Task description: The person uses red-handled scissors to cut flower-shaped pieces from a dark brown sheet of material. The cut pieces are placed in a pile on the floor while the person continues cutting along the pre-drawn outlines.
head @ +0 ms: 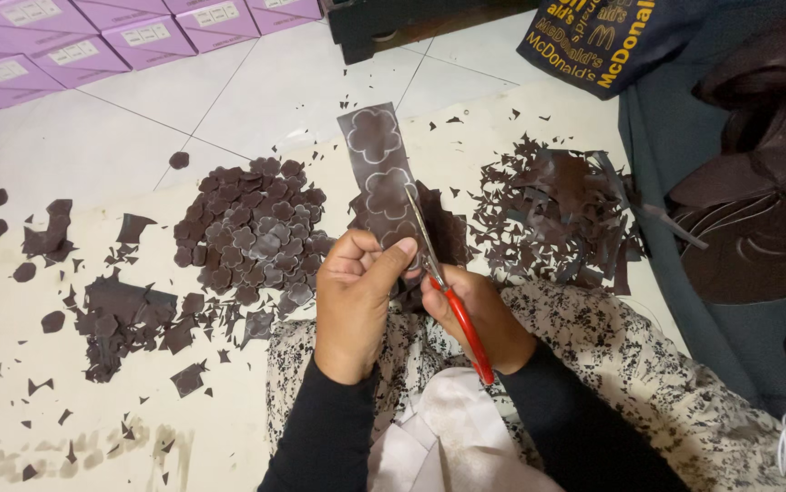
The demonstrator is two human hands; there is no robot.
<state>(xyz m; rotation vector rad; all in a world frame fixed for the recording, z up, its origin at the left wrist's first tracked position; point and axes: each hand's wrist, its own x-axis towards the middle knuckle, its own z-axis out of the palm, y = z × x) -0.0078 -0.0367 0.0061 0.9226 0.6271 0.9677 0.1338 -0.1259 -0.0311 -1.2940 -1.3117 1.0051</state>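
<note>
So the left hand sat just left of the middle of the frame, thumb and fingers pinched on the lower end of a dark brown strip that had flower outlines drawn down it. The strip stuck up from the hand toward the upper middle, tilted a bit left. The right hand was just right of center, fingers curled shut around the red handles of a pair of scissors. The blades pointed up and lay against the right edge of the strip, near the lowest flower outline. I couldn't tell how far apart the blades were.

Left of the strip, around the middle of the frame, was a heap of cut-out flower shapes in the same brown. A messier pile of offcuts lay to the right of the hands, and more scraps were scattered over the lower left. All of it rested on a cream sheet spread over the floor. Purple boxes were stacked in the upper left corner, and a dark bag with yellow print was up top right. Patterned cloth covered the person's lap at the bottom.
</note>
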